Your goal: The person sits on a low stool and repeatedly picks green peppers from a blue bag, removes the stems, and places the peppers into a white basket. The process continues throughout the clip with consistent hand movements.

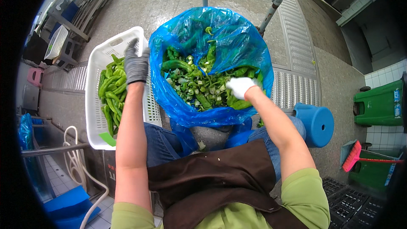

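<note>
My left hand (136, 65), in a grey knit glove, is at the right-hand rim of a white plastic basket (90, 101). Its fingers point away from me; whether they grip the rim I cannot tell. Long green peppers (113, 86) lie heaped in the basket. Beside it, a large blue plastic bag (203, 119) stands with its mouth spread wide. Inside are cut pepper stem ends (198, 84) with pale seed cores, and whole green peppers (178, 66). My right hand (240, 87), in a white glove, is blurred above peppers at the bag's right side; its fingertips are unclear.
A blue plastic stool (313, 127) is at my right. Metal poles (276, 3) rise beyond the bag, near perforated metal drain covers (295, 86). Green wheeled bins (378, 101) and a pink broom (353, 156) stand far right. A pale hose (76, 159) hangs at left.
</note>
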### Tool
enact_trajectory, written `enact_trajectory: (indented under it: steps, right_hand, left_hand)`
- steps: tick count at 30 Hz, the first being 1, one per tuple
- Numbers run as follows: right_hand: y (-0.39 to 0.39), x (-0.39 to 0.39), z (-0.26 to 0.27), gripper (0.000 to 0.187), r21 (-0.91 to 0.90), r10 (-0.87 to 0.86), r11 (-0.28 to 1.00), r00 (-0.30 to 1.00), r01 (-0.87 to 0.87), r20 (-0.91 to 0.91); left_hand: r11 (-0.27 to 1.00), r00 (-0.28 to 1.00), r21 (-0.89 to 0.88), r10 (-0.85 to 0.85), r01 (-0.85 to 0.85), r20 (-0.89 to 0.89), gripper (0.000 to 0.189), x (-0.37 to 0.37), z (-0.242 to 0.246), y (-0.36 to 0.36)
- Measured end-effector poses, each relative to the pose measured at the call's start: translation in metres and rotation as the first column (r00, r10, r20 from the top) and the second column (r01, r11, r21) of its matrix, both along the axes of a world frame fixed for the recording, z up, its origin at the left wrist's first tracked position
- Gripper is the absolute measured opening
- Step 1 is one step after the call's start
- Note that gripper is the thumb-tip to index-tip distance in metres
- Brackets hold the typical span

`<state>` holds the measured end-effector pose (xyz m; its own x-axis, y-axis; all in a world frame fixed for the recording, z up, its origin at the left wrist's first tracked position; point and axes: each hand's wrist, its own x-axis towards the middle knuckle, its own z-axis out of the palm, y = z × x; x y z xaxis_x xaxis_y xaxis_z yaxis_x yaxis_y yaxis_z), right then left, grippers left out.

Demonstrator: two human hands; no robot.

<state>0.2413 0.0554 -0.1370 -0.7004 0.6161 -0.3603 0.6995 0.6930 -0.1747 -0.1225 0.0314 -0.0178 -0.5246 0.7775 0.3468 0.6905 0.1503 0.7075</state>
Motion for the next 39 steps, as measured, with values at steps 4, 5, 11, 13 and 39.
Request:
enact_trajectory:
  steps: [4, 5, 11, 13, 39]
  right_hand:
    - [0.022, -0.008, 0.083, 0.018, 0.016, -0.161, 0.979, 0.811, 0.205, -0.562]
    - [0.022, -0.011, 0.104, 0.018, -0.046, -0.199, 0.973, 0.720, 0.227, -0.665]
    - [-0.001, -0.029, 0.178, 0.024, -0.618, -0.602, 0.786, 0.210, -0.016, -0.770]
    - [-0.008, -0.037, 0.176, 0.032, -0.603, -0.604, 0.791, 0.020, -0.108, -0.796]
    - [-0.067, -0.085, 0.129, 0.022, 0.127, -0.088, 0.966, 0.746, 0.226, -0.661]
  left_hand:
    - [0.898, 0.813, -0.041, -0.377, 0.438, 0.444, 0.049, 0.058, -0.022, -0.007]
    - [0.833, 0.698, -0.020, -0.449, 0.553, 0.558, 0.051, 0.075, -0.024, -0.011]
    - [0.690, 0.696, -0.202, -0.576, 0.695, 0.429, 0.084, 0.158, -0.017, -0.028]
    - [0.747, 0.550, -0.039, -0.452, 0.664, 0.702, 0.062, 0.156, -0.015, -0.021]
    - [0.993, -0.342, 0.111, -0.121, -0.049, 0.932, 0.026, 0.117, -0.008, -0.014]
